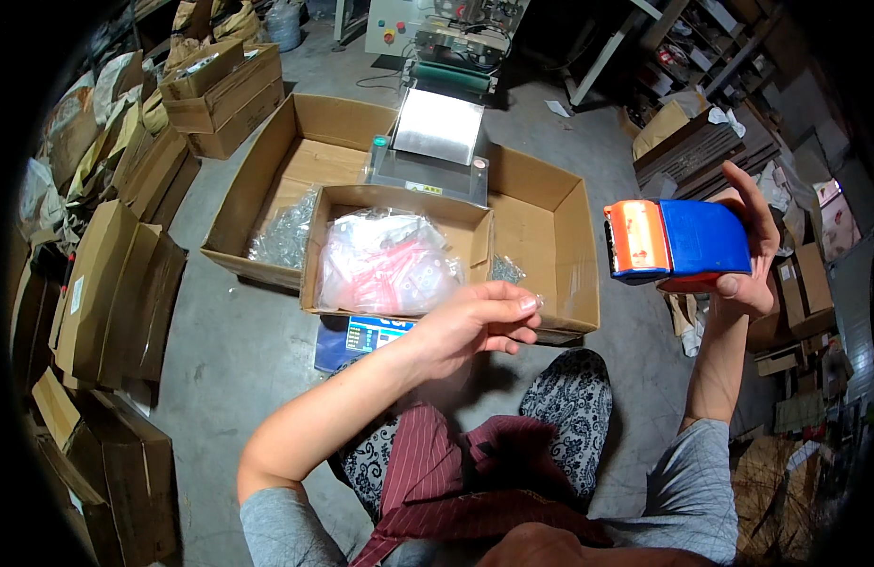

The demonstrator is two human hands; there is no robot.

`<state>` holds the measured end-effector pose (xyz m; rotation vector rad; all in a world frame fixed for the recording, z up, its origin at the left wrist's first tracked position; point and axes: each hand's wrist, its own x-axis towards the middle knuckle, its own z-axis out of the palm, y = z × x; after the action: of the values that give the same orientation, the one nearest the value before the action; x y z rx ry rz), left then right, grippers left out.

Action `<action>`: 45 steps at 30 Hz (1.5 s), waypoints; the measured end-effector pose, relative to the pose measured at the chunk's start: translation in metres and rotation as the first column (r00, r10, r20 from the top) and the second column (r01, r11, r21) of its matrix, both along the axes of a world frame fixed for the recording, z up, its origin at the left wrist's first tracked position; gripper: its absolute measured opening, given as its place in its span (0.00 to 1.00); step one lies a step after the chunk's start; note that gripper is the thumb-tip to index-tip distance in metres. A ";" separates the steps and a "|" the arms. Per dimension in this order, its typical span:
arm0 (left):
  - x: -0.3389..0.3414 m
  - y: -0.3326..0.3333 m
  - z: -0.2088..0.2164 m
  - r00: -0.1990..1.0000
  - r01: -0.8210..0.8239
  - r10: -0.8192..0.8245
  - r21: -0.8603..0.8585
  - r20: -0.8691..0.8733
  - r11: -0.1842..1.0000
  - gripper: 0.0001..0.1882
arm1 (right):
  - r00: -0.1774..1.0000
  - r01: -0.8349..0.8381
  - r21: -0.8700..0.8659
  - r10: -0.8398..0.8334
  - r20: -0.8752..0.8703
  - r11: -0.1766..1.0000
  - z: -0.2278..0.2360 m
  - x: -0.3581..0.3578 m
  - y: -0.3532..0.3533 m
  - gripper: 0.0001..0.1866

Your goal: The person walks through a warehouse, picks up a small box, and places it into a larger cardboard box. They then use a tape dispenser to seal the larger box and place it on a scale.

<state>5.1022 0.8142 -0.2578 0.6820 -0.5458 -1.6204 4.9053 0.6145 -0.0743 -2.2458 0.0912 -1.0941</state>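
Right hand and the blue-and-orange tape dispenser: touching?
Touching. The head view shows the right hand gripping the tape dispenser, thumb against its lower edge.

The left forearm [338, 406] is slanting inward, and the left hand [489, 319] is pinching thumb against forefinger, other fingers curling. The right forearm [717, 369] is pointing steeply forward; the right hand [760, 248] is gripping, thumb lying low.

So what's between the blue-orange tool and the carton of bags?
In the head view, the right open carton lies between the tool and carton of bags, plus a sliver of floor beside the tool.
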 end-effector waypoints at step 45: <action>0.105 0.036 -0.017 -0.508 -0.249 0.474 -0.649 0.719 0.719 0.16 | 0.487 -0.138 0.315 0.341 -0.804 0.939 -0.002 0.004 -0.010 0.42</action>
<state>5.2068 0.8497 -0.2746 1.8785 -1.3561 0.3247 4.9094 0.6049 -0.0760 -2.2860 0.2706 0.2709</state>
